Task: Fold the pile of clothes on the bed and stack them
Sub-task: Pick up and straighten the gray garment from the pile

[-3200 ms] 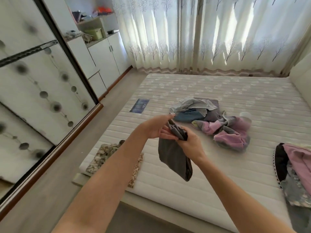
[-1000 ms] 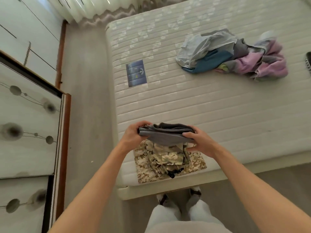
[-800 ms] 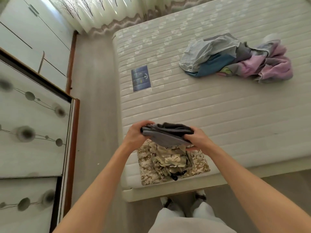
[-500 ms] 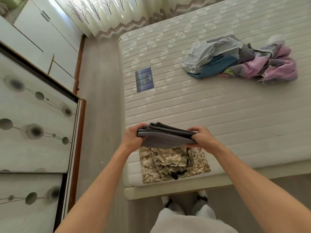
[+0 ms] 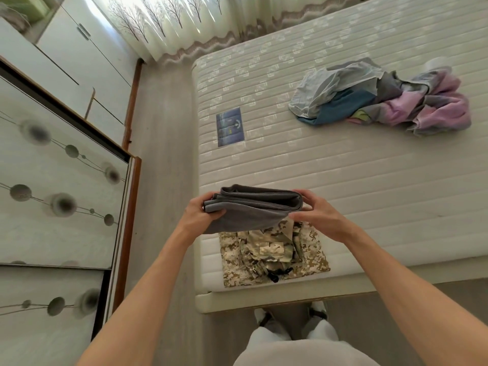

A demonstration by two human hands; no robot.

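Both ends of the folded grey garment point(image 5: 253, 207) are gripped, by left hand point(image 5: 199, 213) and right hand point(image 5: 318, 216), keeping it flat above the camouflage stack point(image 5: 274, 256) for placement.

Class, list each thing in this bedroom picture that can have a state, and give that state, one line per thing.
grey garment: folded, held above the stack
left hand: grips the garment's left end
right hand: grips its right end
camouflage clothes: folded, stacked at the mattress corner
clothes pile: unfolded, crumpled on the mattress
curtains: drawn
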